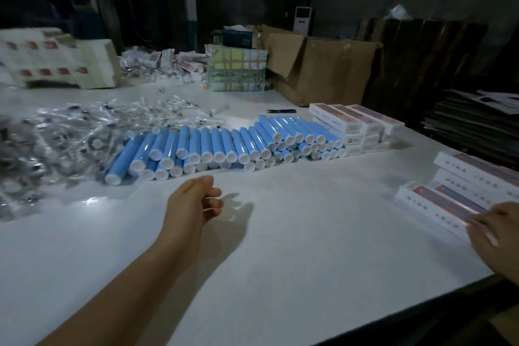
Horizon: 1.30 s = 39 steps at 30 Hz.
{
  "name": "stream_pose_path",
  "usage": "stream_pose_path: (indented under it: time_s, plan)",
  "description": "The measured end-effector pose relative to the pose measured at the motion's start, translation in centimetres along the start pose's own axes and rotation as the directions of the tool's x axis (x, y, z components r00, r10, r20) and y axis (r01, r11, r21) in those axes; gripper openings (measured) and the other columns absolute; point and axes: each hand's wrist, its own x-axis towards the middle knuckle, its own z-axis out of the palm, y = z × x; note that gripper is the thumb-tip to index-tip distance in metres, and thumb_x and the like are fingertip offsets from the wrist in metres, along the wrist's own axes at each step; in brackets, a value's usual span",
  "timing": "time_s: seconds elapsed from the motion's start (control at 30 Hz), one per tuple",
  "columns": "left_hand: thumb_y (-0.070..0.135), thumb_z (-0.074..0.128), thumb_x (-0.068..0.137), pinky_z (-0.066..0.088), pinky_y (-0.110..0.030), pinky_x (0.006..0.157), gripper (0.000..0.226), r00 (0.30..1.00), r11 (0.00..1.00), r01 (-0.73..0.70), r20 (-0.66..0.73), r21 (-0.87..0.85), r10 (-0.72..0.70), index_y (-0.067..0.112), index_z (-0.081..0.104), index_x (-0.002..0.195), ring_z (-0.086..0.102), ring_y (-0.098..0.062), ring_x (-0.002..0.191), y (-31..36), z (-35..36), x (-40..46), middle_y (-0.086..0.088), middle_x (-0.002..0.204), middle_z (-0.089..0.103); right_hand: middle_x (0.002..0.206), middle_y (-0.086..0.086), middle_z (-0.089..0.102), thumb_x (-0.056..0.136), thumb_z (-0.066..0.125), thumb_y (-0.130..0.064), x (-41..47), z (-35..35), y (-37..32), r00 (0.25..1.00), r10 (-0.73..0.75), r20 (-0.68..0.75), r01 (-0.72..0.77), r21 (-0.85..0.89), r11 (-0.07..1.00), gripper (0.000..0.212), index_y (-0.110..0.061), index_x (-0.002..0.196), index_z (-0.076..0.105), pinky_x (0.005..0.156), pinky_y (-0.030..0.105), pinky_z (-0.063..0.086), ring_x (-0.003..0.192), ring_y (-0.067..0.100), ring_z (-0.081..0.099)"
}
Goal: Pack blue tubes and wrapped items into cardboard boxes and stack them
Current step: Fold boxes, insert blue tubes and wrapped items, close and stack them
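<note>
The left hand (196, 199) hung above the white surface (280, 261), arm stretched forward, its fingers loosely curled and its grip holding nothing. The blue tubes (224, 146) lay ahead of it, farther from the person, in a long bank stacked two or three deep that ran from the left up toward the right. Each tube lay flat, its long axis running away from the person and leaning slightly left, with its white capped end pointing back toward the hand. The nearest caps sat just beyond and a little left of the fingertips, so the left hand was plainly the nearer of the two; a straight reach forward would probably meet a cap end-on, and the hand would likely need to come over the top to close around a tube's side.

The right hand (494, 227) was well off to the right, near the surface's edge, its fingers resting on the lowest of a small stack of white boxes (455, 191); whether they curled under the box edge could not be told. A second stack of boxes (356, 123) stood touching the right end of the tube bank.

The wrapped items (70, 132) lay in a loose, shiny heap to the left of the tubes. A big brown carton (323, 70) stood open at the back.
</note>
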Motion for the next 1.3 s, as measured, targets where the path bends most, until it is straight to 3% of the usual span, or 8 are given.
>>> stream_pose_path:
  time_s: [0.13, 0.2, 0.37, 0.63, 0.77, 1.03, 1.13, 1.3]
  plan:
    - [0.008, 0.054, 0.093, 0.046, -0.020, 0.053, 0.014, 0.995, 0.979, -0.072, 0.075, 0.191, 0.059, 0.008, 0.067, 0.090, 0.054, -0.011, 0.056, -0.5, 0.1, -0.2, -0.005, 0.068, 0.061, 0.097, 0.016, 0.061, 0.091, 0.040, -0.050, 1.8, -1.6, -4.7, 0.999, -0.002, 0.048, -0.008, 0.212, 0.977, 0.055, -0.005, 0.094, 0.070, 0.083, 0.057, 0.042, 0.092, 0.040, 0.054]
    - [0.011, 0.056, 0.091, 0.047, -0.020, 0.056, 0.017, 0.983, 0.913, -0.161, 0.139, 0.375, 0.116, 0.013, 0.070, 0.082, 0.056, -0.007, 0.056, -0.8, 0.2, -0.4, 0.000, 0.066, 0.064, 0.095, 0.017, 0.065, 0.088, 0.030, -0.053, 2.8, -3.4, -9.1, 0.994, -0.090, -0.061, 0.106, 0.370, 0.923, 0.063, -0.005, 0.088, 0.071, 0.083, 0.057, 0.042, 0.091, 0.042, 0.057]
    - [0.017, 0.054, 0.090, 0.042, -0.020, 0.059, 0.025, 0.926, 0.715, -0.339, 0.352, 0.611, 0.138, 0.021, 0.065, 0.068, 0.051, 0.002, 0.055, -1.3, 0.2, -1.2, 0.016, 0.055, 0.059, 0.073, 0.009, 0.068, 0.080, 0.057, -0.013, 4.8, -8.4, -22.4, 0.841, -0.298, -0.452, 0.518, 0.513, 0.685, 0.018, -0.005, 0.071, 0.069, 0.068, 0.043, 0.045, 0.070, 0.034, 0.059]
    - [0.020, 0.055, 0.090, 0.038, -0.031, 0.056, 0.035, 0.798, 0.484, -0.578, 0.580, 0.657, 0.165, 0.017, 0.048, 0.055, 0.046, -0.016, 0.053, -0.8, 0.4, -2.9, -0.002, 0.054, 0.053, 0.078, -0.001, 0.059, 0.090, 0.060, -0.013, 6.8, -7.1, -36.8, 0.796, -0.539, -0.275, 0.516, 0.773, 0.368, 0.016, -0.005, 0.079, 0.068, 0.071, 0.030, 0.036, 0.077, 0.015, 0.047]
    - [0.024, 0.057, 0.090, 0.033, -0.031, 0.052, 0.033, 0.739, 0.341, -0.669, 0.639, 0.660, 0.213, 0.015, 0.044, 0.061, 0.048, -0.028, 0.056, -1.1, 0.6, -3.3, -0.013, 0.058, 0.053, 0.088, -0.002, 0.061, 0.091, 0.058, -0.017, 6.3, -5.9, -38.2, 0.668, -0.725, -0.166, 0.545, 0.773, 0.325, 0.016, -0.010, 0.079, 0.066, 0.079, 0.032, 0.041, 0.086, 0.015, 0.050]
    - [0.027, 0.064, 0.089, 0.030, -0.030, 0.063, 0.036, 0.750, 0.113, -0.644, 0.595, 0.757, 0.288, -0.009, 0.063, 0.092, 0.053, -0.032, 0.079, -0.7, 0.9, -3.3, -0.021, 0.087, 0.060, 0.088, -0.004, 0.059, 0.088, 0.062, -0.014, 6.8, -5.1, -38.0, 0.636, -0.742, -0.209, 0.606, 0.731, 0.313, 0.008, -0.013, 0.081, 0.067, 0.078, 0.036, 0.045, 0.087, 0.014, 0.052]
    - [0.024, 0.059, 0.093, 0.030, -0.021, 0.055, 0.020, 0.742, 0.220, -0.671, 0.635, 0.709, 0.218, 0.005, 0.067, 0.092, 0.041, -0.013, 0.065, 2.2, -0.3, -3.3, -0.001, 0.077, 0.058, 0.081, -0.005, 0.057, 0.081, 0.063, -0.018, 6.7, -5.0, -38.2, 0.625, -0.750, -0.216, 0.635, 0.700, 0.327, 0.004, -0.017, 0.078, 0.064, 0.069, 0.033, 0.045, 0.077, 0.018, 0.053]
    - [0.032, 0.049, 0.093, 0.034, -0.027, 0.055, 0.029, 0.882, -0.085, -0.354, 0.363, 0.931, 0.300, 0.023, 0.041, 0.066, 0.053, -0.022, 0.073, 8.9, -6.7, 0.8, 0.005, 0.066, 0.043, 0.078, -0.011, 0.060, 0.084, 0.063, -0.012, 6.0, -4.5, -38.1, 0.701, -0.656, -0.278, 0.611, 0.709, 0.353, 0.020, -0.029, 0.075, 0.062, 0.062, 0.024, 0.039, 0.076, 0.004, 0.052]
